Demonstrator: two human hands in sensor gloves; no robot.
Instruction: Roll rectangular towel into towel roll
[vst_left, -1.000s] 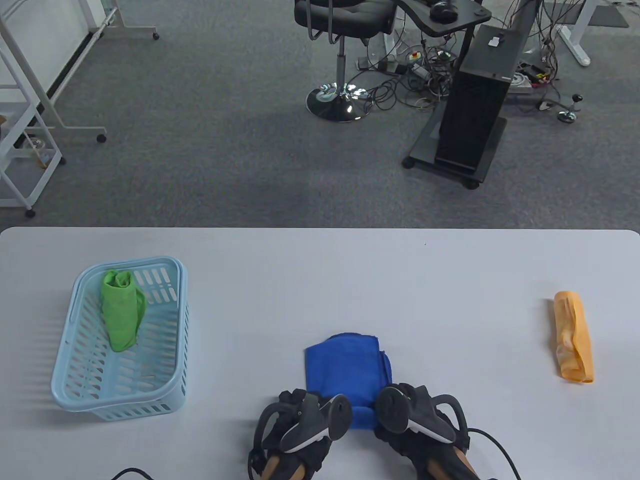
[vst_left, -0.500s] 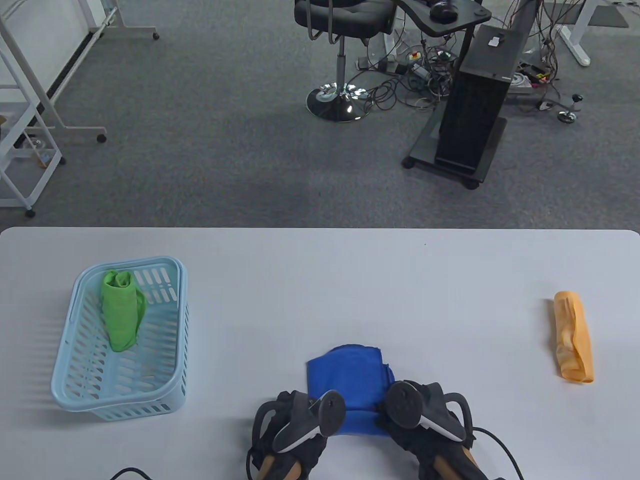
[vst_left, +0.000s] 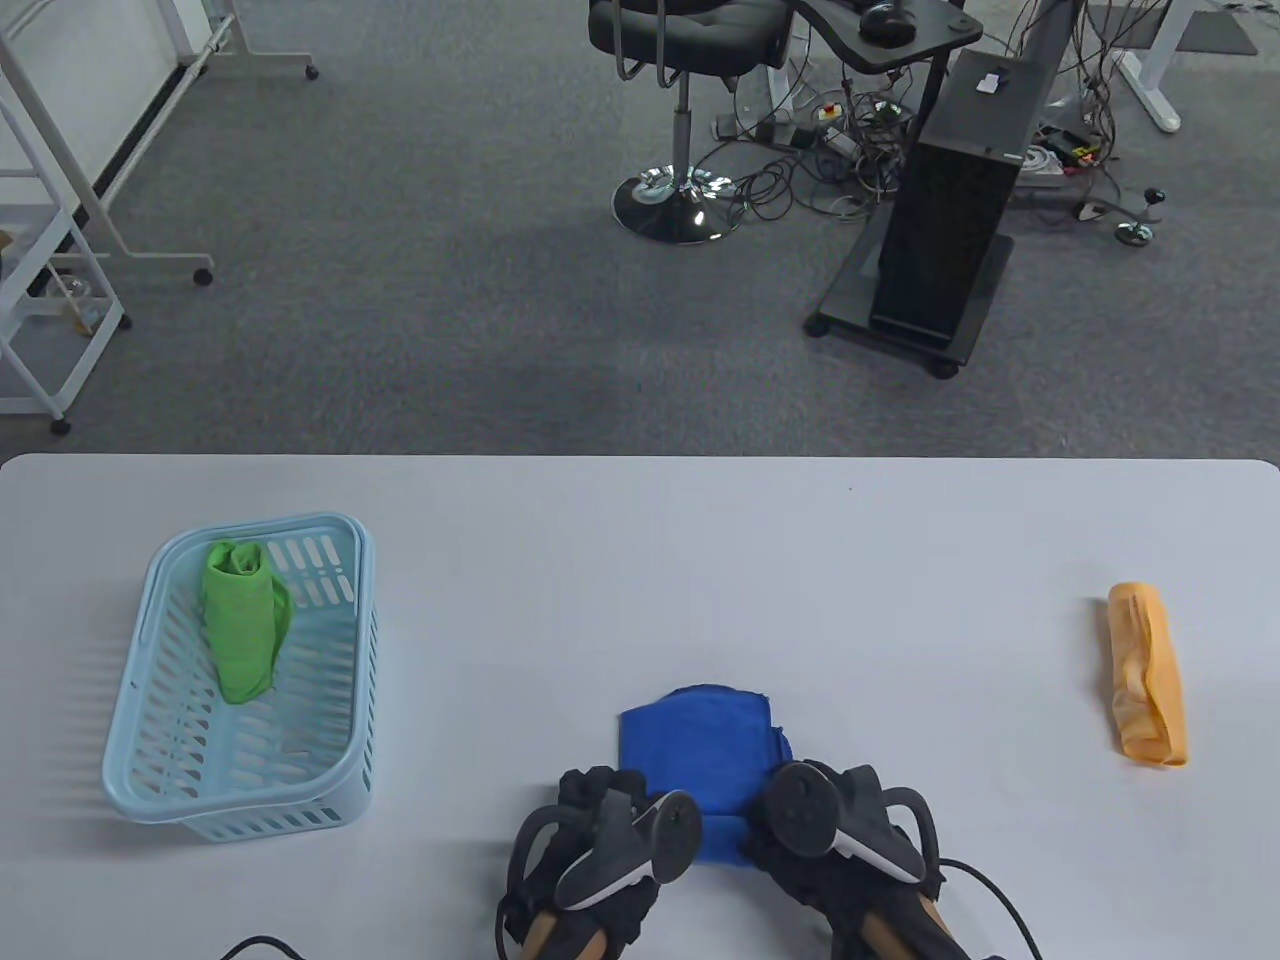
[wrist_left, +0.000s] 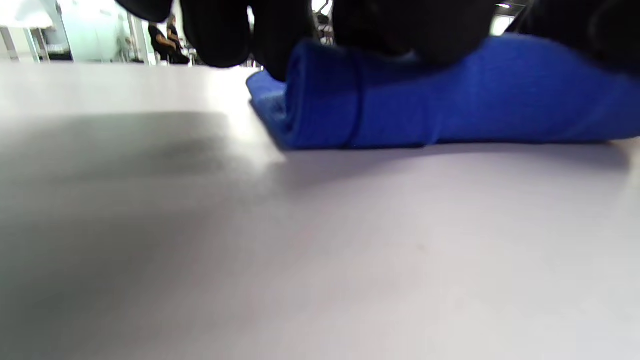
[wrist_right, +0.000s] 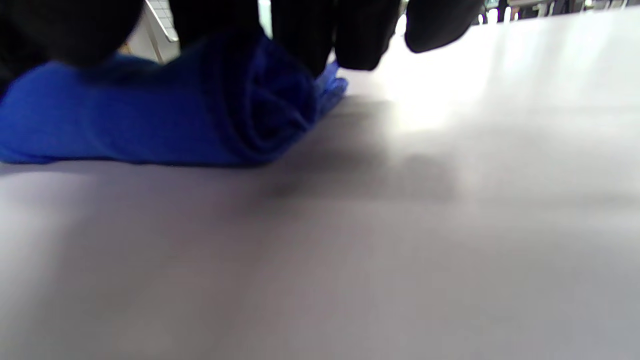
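Room: grey carpet floor (vst_left: 400, 300) beyond the table, with a black office chair (vst_left: 690, 40) and a black equipment stand (vst_left: 950, 220) among loose cables.
Table (vst_left: 640, 560): white, landmark for all positions below.
Basket (vst_left: 150, 760): light blue, slotted, at the table's left side; a green rolled towel (vst_left: 240, 620) lies inside, toward its far end.
Orange towel roll (vst_left: 1148, 672): at the table's right side, well apart from all else.
Blue towel (vst_left: 700, 750): at the table's near centre edge; near portion rolled, far portion flat.
Left hand (vst_left: 600, 840): gloved fingers (wrist_left: 220, 30) rest on top of the roll's left end, curled over it.
Right hand (vst_left: 840, 830): gloved fingers (wrist_right: 320, 30) press on the roll's right end, where spiral layers show.
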